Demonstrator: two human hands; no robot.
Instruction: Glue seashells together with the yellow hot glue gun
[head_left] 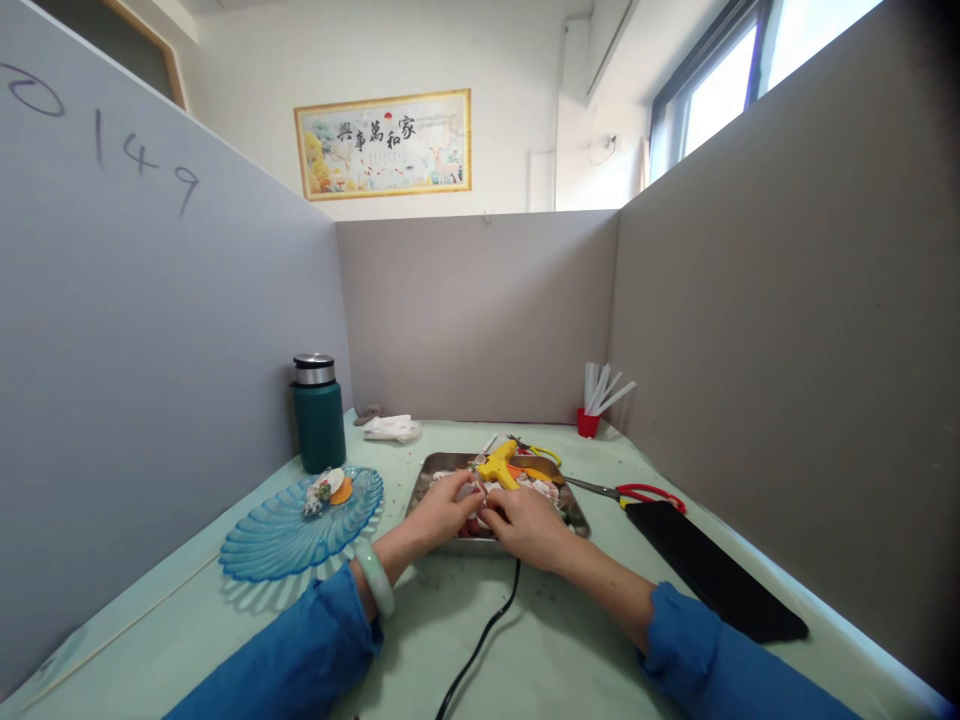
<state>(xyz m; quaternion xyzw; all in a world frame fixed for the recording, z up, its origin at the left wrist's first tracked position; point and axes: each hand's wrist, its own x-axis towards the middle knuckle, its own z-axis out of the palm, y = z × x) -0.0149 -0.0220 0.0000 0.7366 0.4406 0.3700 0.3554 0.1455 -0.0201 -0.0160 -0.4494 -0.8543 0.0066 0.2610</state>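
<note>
Both hands meet over a metal tray in the middle of the table. My left hand has its thumb and fingers closed in a pinch. Close against it, my right hand pinches too. Between the fingertips is a small pale piece, too small to name. A yellow hot glue gun lies in the tray just beyond the fingers, among many small white, pink and orange pieces. The hands hide part of the tray's contents. A black cord runs from the tray toward me.
On the left are a blue scalloped plate bearing small decorations and a green bottle. To the right lie red-handled scissors and a black flat slab. Behind stand yellow-handled pliers and a red cup of white sticks. Partitions enclose three sides.
</note>
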